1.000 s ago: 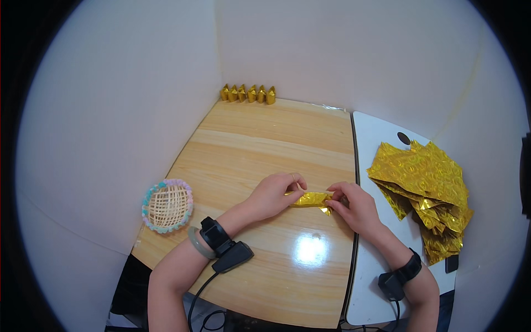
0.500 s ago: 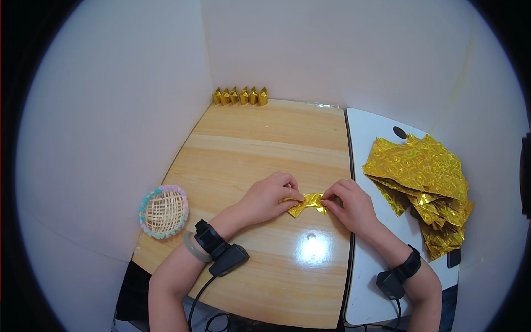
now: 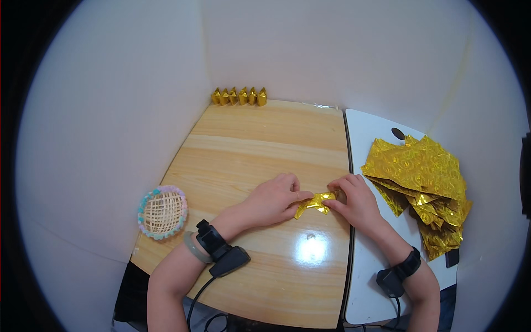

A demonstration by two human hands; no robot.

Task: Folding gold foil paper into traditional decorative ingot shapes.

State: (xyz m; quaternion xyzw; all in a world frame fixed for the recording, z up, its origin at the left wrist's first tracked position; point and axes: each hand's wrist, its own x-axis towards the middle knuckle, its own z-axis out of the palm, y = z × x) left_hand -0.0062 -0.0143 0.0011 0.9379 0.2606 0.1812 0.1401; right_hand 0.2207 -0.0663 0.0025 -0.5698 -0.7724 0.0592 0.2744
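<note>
A partly folded piece of gold foil paper (image 3: 316, 203) lies between my two hands over the wooden table. My left hand (image 3: 276, 199) grips its left end, the forefinger stretched along the top and the thumb mostly hidden. At the right end, my right hand (image 3: 354, 201) pinches the paper between thumb and fingers. Light glints off the foil's creases, and a pointed corner sticks out toward me at the lower left.
Several folded gold paper pieces (image 3: 239, 96) stand in a row at the table's far left corner. A small woven basket (image 3: 162, 212) with a fuzzy pastel rim sits at left. Gold foil sheets (image 3: 420, 171) lie piled on the white board (image 3: 371, 288) at right. Pale walls surround the table.
My left forefinger has moved right, further over the foil. My right hand has turned slightly and shifted its grip, and the paper's right end is tilted up more.
</note>
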